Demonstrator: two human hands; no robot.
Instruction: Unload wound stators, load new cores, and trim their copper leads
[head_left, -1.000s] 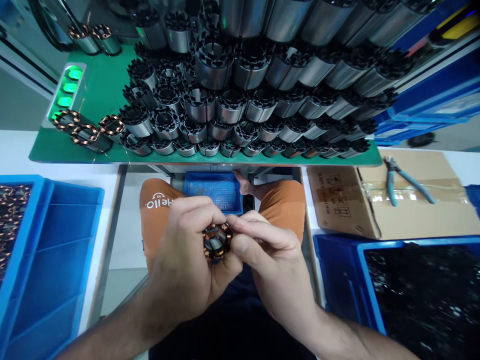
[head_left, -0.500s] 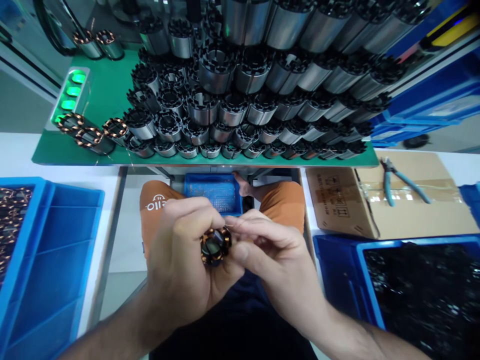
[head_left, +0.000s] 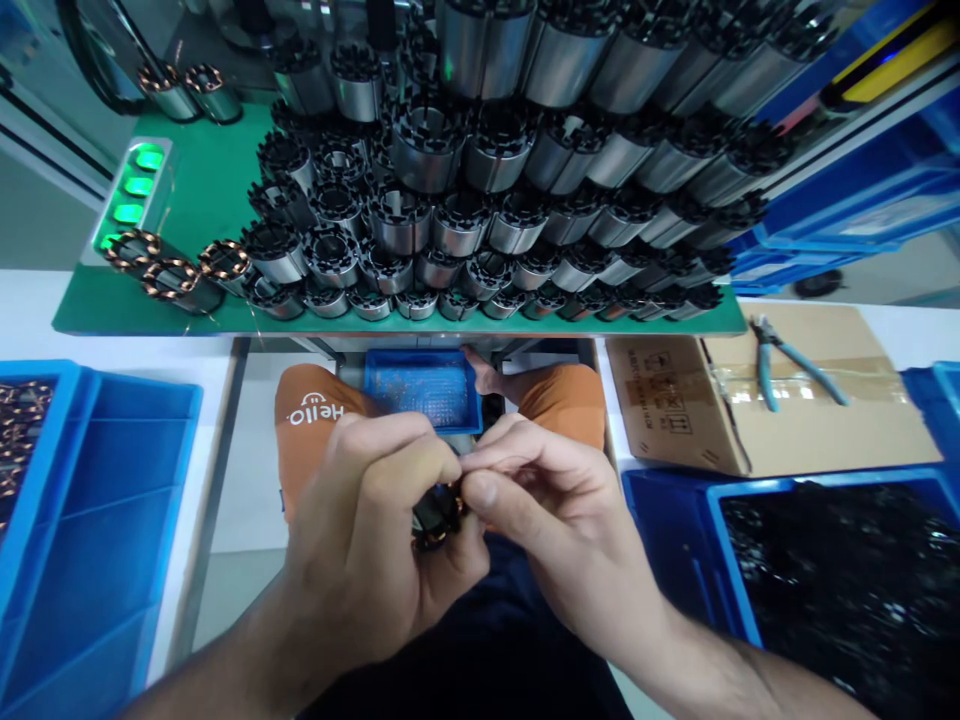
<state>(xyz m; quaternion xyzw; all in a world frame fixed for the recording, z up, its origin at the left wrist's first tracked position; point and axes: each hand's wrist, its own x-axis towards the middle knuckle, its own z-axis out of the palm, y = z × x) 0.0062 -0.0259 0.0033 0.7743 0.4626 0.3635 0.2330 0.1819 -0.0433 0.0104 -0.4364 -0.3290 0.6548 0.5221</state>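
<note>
My left hand point(head_left: 375, 510) is wrapped around a motor stator point(head_left: 436, 515) wound with copper, its open end tilted up toward me above my lap. Part of the stator is covered by the left fingers. At its right rim, my right hand point(head_left: 547, 500) has thumb and forefinger pinched together, close against the left fingertips. A thin copper wire showed at that pinch a moment ago; now the fingertips mostly hide it.
Rows of bare stators point(head_left: 401, 215) crowd the green shelf point(head_left: 202, 165) ahead, with wound stators point(head_left: 172, 280) at its left, near a green-lit switch box point(head_left: 139, 190). Pliers point(head_left: 795, 365) lie on a cardboard box point(head_left: 825, 430). Blue bins point(head_left: 97, 500) flank me; another blue bin point(head_left: 675, 540) holds black parts.
The right thumb and forefinger have closed in at the stator's rim, nearer the left fingertips. Less of the stator shows between my hands. The view has shifted slightly.
</note>
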